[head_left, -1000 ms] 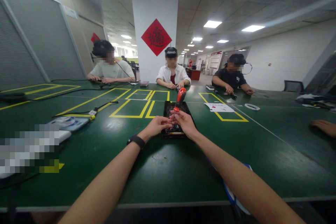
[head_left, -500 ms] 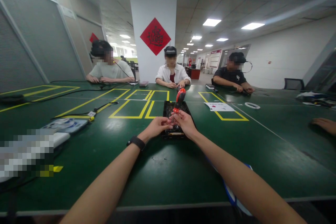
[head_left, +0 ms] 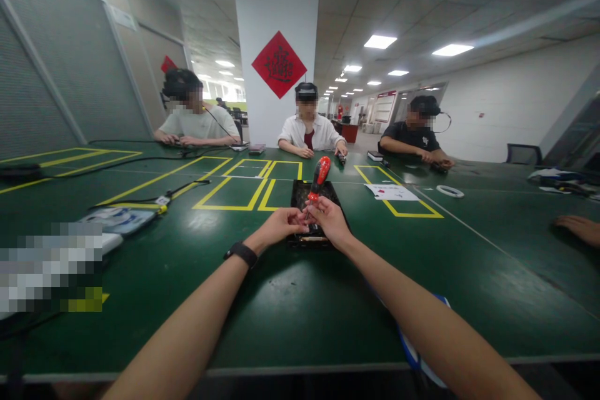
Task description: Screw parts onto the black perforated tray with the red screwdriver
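Note:
A screwdriver (head_left: 320,176) with a red and black handle stands tilted in front of me, its handle end up and leaning slightly right. My right hand (head_left: 332,220) grips it low, around the red collar and shaft. Close against the shaft's lower end, the fingers of my left hand (head_left: 282,225) are pinched together; whatever sits between them is too small to make out. Beneath both hands lies a black open-topped rectangular case (head_left: 334,195), with dark parts inside that my fingers partly cover. A pale strip shows along its near end.
The green table (head_left: 281,319) carries yellow tape outlines (head_left: 225,207). A paper sheet (head_left: 392,192) and a white ring (head_left: 450,191) lie right of the case. Cables and a blue-white pouch (head_left: 119,220) are at left. Several people sit around the table; another person's hand (head_left: 579,228) rests at right.
My hands and the screwdriver stay almost in place; the handle leans slightly differently. Across the table, one person's hand has moved right with a dark object.

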`<state>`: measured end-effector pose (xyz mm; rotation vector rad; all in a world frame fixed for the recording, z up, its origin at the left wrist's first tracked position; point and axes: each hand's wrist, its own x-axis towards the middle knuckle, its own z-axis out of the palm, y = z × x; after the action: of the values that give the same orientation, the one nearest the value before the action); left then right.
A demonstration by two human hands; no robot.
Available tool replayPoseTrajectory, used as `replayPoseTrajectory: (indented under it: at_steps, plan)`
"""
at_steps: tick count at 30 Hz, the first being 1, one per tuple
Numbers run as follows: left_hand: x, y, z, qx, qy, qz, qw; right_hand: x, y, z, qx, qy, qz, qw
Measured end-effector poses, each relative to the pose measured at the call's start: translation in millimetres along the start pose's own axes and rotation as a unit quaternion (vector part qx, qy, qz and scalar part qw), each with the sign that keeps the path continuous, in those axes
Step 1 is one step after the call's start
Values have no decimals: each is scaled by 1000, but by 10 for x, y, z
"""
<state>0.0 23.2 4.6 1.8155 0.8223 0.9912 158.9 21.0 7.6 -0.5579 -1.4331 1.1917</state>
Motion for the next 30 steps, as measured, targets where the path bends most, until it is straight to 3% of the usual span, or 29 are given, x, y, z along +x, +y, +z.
replayPoseTrajectory:
  at_steps: [3,10,15,18,25,30]
  plan:
    - [12,-21,-38,2,2,11,1000,55,-13,39,8,2,-1,1000]
    - [28,2,-86,-10,-67,20,997,107,4,75,5,10,12,1000]
    - [21,-18,-40,5,1,18,1000,11,14,40,2,28,-3,1000]
    - [12,-13,-33,17,8,18,1000,-14,7,37,3,28,-6,1000]
    - [6,-32,-29,19,-16,16,1000,-16,7,41,3,21,-4,1000]
    - [18,-54,-67,21,-66,29,997,-21,8,-13,-3,-9,8,1000]
